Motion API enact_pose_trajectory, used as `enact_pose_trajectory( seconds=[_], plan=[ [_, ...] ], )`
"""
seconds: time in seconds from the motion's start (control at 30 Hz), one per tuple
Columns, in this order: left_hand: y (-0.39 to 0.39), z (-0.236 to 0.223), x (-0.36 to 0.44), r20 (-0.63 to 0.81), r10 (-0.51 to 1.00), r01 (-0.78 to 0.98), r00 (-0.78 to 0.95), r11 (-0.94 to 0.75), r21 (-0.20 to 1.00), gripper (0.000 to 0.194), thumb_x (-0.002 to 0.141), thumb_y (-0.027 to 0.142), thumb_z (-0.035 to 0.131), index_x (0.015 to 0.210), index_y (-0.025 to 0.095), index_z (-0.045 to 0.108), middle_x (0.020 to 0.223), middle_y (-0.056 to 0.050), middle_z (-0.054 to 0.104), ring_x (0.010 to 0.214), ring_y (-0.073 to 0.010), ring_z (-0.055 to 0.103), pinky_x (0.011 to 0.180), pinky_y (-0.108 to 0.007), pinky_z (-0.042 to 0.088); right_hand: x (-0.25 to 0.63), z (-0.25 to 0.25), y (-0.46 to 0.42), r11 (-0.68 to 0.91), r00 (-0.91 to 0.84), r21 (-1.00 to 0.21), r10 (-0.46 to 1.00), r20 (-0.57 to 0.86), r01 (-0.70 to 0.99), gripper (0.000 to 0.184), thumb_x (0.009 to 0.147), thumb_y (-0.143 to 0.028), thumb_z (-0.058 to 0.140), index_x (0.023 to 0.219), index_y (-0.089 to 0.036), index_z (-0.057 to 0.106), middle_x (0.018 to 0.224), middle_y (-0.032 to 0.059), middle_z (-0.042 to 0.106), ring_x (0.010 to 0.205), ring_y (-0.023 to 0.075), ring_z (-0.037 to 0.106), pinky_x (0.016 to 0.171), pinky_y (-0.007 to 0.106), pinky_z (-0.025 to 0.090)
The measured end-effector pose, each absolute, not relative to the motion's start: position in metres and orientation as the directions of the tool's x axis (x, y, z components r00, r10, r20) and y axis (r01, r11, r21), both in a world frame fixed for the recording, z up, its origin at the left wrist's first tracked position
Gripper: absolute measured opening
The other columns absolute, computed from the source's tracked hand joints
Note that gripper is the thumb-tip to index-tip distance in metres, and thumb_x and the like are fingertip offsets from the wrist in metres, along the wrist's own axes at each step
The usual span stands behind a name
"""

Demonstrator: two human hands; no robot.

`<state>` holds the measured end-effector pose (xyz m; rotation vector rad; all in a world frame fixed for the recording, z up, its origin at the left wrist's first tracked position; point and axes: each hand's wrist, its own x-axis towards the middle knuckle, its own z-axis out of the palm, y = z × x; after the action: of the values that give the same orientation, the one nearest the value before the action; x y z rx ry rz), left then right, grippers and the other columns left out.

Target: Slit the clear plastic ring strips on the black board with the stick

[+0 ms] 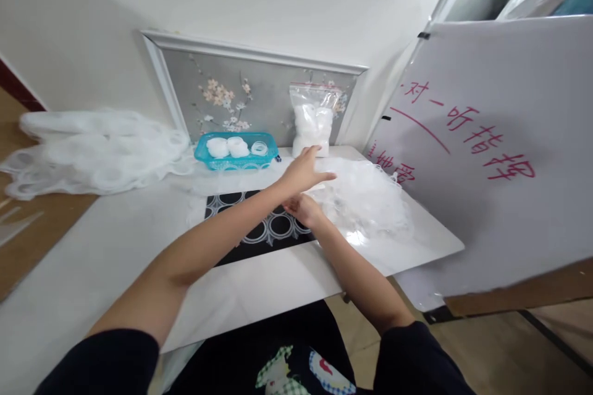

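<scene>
My left hand (303, 174) reaches across to the right, fingers and thumb apart, with nothing visible in it. It hovers above my right hand (303, 208), whose fingers are curled together by the right part of a black mat (245, 249). What the right fingers hold, if anything, is hidden. Clear sheeting with ring shapes (280, 226) lies on the mat. To the right spreads a heap of clear, thin plastic pieces (375, 194). Behind my hands stands a zip bag (312, 126) filled with white items. A blue tray (236, 163) holds white round pieces, stacked, and a few rings.
A large pile of translucent ring-patterned sheets (102, 151) covers the table's (273, 281) left back. Behind the table is a wall with a framed floral panel (259, 86). At the right leans a white board (500, 197) with red writing.
</scene>
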<state>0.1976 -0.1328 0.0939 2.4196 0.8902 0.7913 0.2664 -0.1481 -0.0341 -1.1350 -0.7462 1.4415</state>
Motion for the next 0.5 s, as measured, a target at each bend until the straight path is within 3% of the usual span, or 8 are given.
enact_pose_trajectory(
  seconds=[0.03,0.1,0.17,0.2,0.3,0.37,0.5],
  plan=[
    [-0.134,0.090,0.171,0.334,0.700,0.470,0.631,-0.688,0.553,0.063,0.078,0.039,0.070,0.129,0.009,0.049,0.129,-0.017,0.057,0.100,-0.0220,0.063,0.082,-0.029,0.047,0.265,-0.034,-0.149,-0.219,0.047,-0.901,0.966,-0.254,-0.375,0.023,0.070,-0.040,0.072,0.071,-0.021,0.060,0.068,0.0000,0.070,0.068,0.0154,0.066,0.068,0.027,0.052],
    [-0.142,0.083,0.103,0.077,0.669,0.578,0.739,-0.689,0.438,0.030,0.079,0.038,0.065,0.101,0.016,0.064,0.095,-0.006,0.069,0.083,-0.0195,0.063,0.071,-0.028,0.046,0.260,-0.033,-0.153,-0.251,0.000,-0.883,0.962,-0.274,-0.395,0.024,0.067,-0.039,0.075,0.075,-0.020,0.063,0.071,0.0006,0.071,0.068,0.0146,0.066,0.066,0.026,0.052],
    [-0.159,0.078,0.032,-0.274,0.628,0.685,0.728,-0.649,0.332,0.021,0.074,0.037,0.067,0.085,0.019,0.066,0.082,-0.002,0.068,0.074,-0.0187,0.062,0.063,-0.026,0.042,0.254,-0.032,-0.159,-0.276,-0.059,-0.871,0.959,-0.276,-0.408,0.027,0.065,-0.040,0.078,0.078,-0.020,0.067,0.074,0.0022,0.073,0.071,0.0151,0.067,0.067,0.026,0.052],
    [-0.170,0.076,0.000,-0.375,0.651,0.750,0.660,-0.605,0.269,0.022,0.072,0.036,0.068,0.086,0.020,0.066,0.082,-0.001,0.069,0.073,-0.0190,0.062,0.063,-0.026,0.041,0.250,-0.031,-0.163,-0.283,-0.086,-0.869,0.959,-0.272,-0.405,0.028,0.065,-0.041,0.080,0.079,-0.020,0.068,0.076,0.0033,0.074,0.072,0.0159,0.068,0.067,0.026,0.052],
    [-0.204,0.063,-0.065,-0.430,0.797,0.894,0.424,-0.445,0.057,0.021,0.072,0.036,0.064,0.081,0.017,0.064,0.081,-0.007,0.069,0.071,-0.0230,0.061,0.058,-0.028,0.039,0.239,-0.031,-0.170,-0.268,-0.128,-0.895,0.963,-0.237,-0.358,0.030,0.065,-0.043,0.081,0.079,-0.019,0.071,0.078,0.0053,0.074,0.073,0.0170,0.068,0.069,0.028,0.051],
    [-0.220,0.054,-0.080,-0.425,0.798,0.895,0.428,-0.439,0.078,0.015,0.078,0.029,0.054,0.072,0.018,0.061,0.074,-0.007,0.067,0.065,-0.0223,0.059,0.057,-0.030,0.038,0.233,-0.034,-0.171,-0.233,-0.132,-0.921,0.971,-0.200,-0.312,0.031,0.065,-0.044,0.081,0.079,-0.018,0.071,0.077,0.0053,0.074,0.073,0.0164,0.068,0.072,0.029,0.051],
    [-0.218,0.053,-0.035,-0.300,0.707,0.768,0.641,-0.584,0.263,0.018,0.074,0.018,0.048,0.059,0.019,0.057,0.060,-0.001,0.060,0.054,-0.0164,0.051,0.055,-0.028,0.038,0.228,-0.042,-0.167,-0.151,-0.126,-0.957,0.984,-0.123,-0.246,0.035,0.064,-0.049,0.079,0.079,-0.018,0.069,0.073,0.0050,0.071,0.072,0.0175,0.068,0.073,0.031,0.052]
  ],
)
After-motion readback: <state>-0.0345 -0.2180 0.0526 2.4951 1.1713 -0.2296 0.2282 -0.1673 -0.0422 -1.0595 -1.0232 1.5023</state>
